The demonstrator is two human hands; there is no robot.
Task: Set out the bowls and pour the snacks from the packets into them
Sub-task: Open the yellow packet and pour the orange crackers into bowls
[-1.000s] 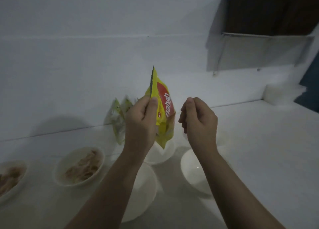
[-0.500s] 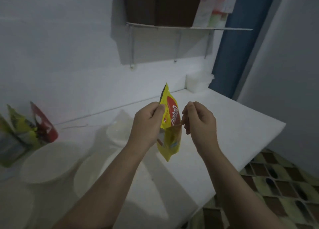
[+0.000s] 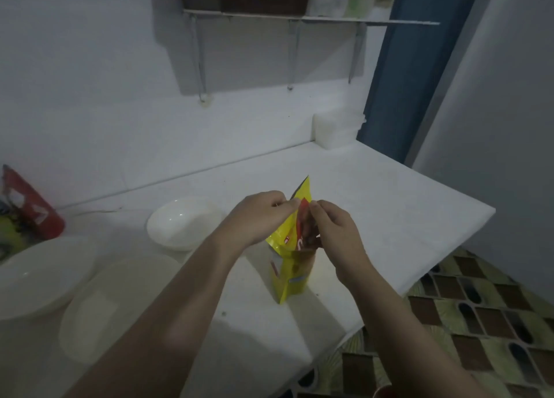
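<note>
Both hands up over the white counter (image 3: 374,206) and both on the yellow packet (image 3: 292,273): the left hand (image 3: 257,218) pinches one side of its top edge, the right hand (image 3: 335,230) pinches the other, fingertips nearly meeting at the mouth, and the packet hangs upright between them above the counter's right half. Whether its bottom corner touches the surface, cannot tell. Just left of the packet and a little farther back sits a white bowl (image 3: 183,224); two more white bowls lie nearer on the left, one large bowl (image 3: 45,274) at the frame's left edge and a blurred near bowl (image 3: 117,304) beside it. Far left, against the wall, a red packet (image 3: 30,206) leans with a greenish one below it. The white wall (image 3: 90,98) carries a bracketed shelf (image 3: 299,20) up top with dark boxes and pale packages on it. A white block (image 3: 335,129) sits at the counter's far right corner beside a blue door frame (image 3: 404,83). Patterned brown and green floor tiles (image 3: 479,307) show past the counter's right edge
</note>
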